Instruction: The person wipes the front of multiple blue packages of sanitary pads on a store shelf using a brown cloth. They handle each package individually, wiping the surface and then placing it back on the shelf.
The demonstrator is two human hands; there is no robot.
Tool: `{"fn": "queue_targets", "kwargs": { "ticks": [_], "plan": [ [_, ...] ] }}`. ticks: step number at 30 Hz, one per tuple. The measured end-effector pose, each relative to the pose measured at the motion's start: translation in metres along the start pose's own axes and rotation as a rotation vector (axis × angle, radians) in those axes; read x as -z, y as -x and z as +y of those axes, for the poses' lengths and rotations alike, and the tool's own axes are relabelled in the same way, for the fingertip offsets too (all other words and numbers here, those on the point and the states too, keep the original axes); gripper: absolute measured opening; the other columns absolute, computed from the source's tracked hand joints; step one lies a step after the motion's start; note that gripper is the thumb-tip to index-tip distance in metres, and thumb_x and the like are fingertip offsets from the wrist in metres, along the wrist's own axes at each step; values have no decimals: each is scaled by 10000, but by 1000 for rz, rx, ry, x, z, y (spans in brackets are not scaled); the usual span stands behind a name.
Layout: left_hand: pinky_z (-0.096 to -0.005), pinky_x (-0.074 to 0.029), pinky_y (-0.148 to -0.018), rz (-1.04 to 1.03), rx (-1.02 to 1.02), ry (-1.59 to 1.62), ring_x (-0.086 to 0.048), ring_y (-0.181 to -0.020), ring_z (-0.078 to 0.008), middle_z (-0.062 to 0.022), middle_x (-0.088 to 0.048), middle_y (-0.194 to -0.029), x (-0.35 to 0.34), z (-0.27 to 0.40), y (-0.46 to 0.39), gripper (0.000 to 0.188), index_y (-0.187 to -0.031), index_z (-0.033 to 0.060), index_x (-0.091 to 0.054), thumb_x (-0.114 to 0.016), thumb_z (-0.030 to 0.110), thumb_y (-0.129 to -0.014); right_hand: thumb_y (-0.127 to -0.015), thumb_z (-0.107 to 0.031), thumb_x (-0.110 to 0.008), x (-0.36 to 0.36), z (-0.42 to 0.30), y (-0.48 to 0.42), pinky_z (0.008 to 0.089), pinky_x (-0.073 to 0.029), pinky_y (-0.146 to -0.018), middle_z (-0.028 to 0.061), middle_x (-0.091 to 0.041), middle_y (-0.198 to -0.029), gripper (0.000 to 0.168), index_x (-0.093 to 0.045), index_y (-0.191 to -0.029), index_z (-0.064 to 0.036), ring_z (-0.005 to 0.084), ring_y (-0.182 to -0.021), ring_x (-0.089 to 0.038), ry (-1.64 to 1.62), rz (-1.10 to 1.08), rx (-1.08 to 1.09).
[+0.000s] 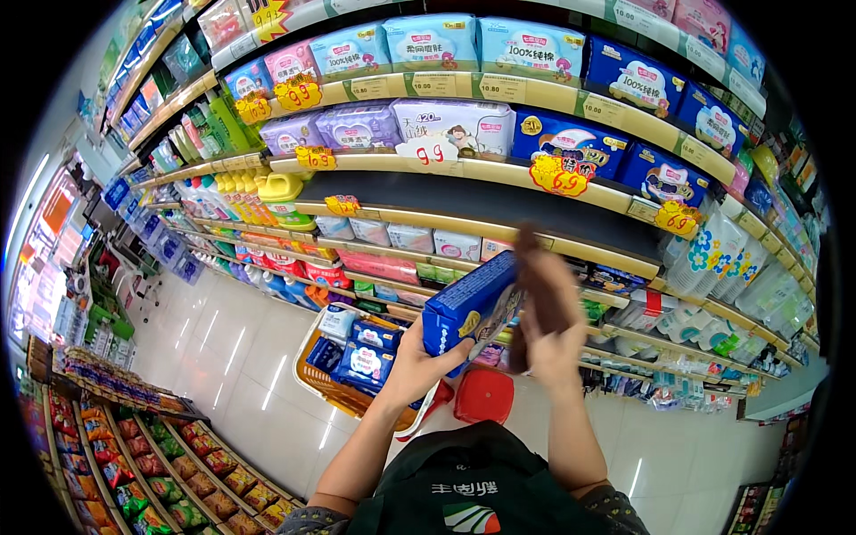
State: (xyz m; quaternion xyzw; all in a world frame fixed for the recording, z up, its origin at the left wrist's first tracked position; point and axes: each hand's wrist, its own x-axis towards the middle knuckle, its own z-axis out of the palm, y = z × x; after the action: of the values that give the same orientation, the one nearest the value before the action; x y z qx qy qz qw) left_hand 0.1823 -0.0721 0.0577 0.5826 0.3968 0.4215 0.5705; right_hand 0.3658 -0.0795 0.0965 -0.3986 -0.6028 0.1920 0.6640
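My left hand point(428, 364) grips the near end of a blue package of sanitary pads point(471, 307), held tilted in front of the shelves. Close to its right side, my right hand point(558, 334) holds a brown cloth point(545, 301), blurred by motion; whether the cloth touches the package I cannot tell. Below and left of the package, an orange and white plastic basket point(311, 361) holds several blue and white packages point(364, 364). Beyond my hands runs a dark shelf board point(428, 200) with a bare surface, between a row of purple, white and blue packs point(455, 127) and a lower row of small packs.
A red plastic stool point(485, 396) stands on the tiled floor beside the basket. Yellow detergent jugs point(281, 190) are left on the shelving, stacked plastic cups point(719, 251) right. Racks of bagged snacks point(164, 478) fill the lower left. Price tags line the shelf edges.
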Motion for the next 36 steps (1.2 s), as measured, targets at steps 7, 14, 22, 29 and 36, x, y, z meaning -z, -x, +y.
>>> {"fn": "queue_targets", "kwargs": {
  "ticks": [7, 14, 22, 29, 36],
  "plan": [
    [-297, -502, -833, -43, -207, -24, -601, -960, -139, -67, -638, -1050, 11, 2, 19, 479, -1200, 1, -511, -731, 57, -779, -588, -280, -722, -45, 10, 14, 482, -374, -992, 112, -623, -1132, 448, -680, -1008, -132, 317, -1114, -567, 243, -206, 460],
    [-273, -508, -808, -30, -94, -14, -581, -908, -89, -58, -644, -1042, 10, 20, 28, 451, -1204, -21, -516, -714, 59, -807, -878, -298, -601, -21, 74, 10, 359, -438, -874, 144, -651, -1026, 369, -631, -1035, 35, 252, -960, -609, -3, 129, -3],
    [-332, -553, -837, 75, 54, 544, -638, -996, -190, -127, -634, -1143, 25, -4, 33, 414, -1253, -28, -489, -598, -16, -853, -802, -453, -725, 3, 89, 16, 308, -478, -874, 95, -566, -1203, 726, -456, -1332, -36, 186, -1069, -571, -745, 88, -913],
    [-353, -581, -819, 233, 154, 868, -671, -952, -239, -174, -611, -1146, 35, -24, 18, 440, -1252, -33, -440, -593, 143, -879, -799, -318, -780, -4, 43, 13, 305, -492, -884, 123, -534, -1237, 717, -418, -1335, -9, 191, -1105, -553, -688, 134, -855],
    [-337, -604, -803, 266, 193, 835, -611, -1089, -259, -213, -560, -1202, 31, -21, 10, 572, -1276, -44, -429, -632, 335, -900, -864, -211, -723, -13, 40, 19, 307, -434, -942, 105, -558, -1208, 537, -465, -1282, 6, 189, -1074, -560, -547, 308, -505]
  ]
}}
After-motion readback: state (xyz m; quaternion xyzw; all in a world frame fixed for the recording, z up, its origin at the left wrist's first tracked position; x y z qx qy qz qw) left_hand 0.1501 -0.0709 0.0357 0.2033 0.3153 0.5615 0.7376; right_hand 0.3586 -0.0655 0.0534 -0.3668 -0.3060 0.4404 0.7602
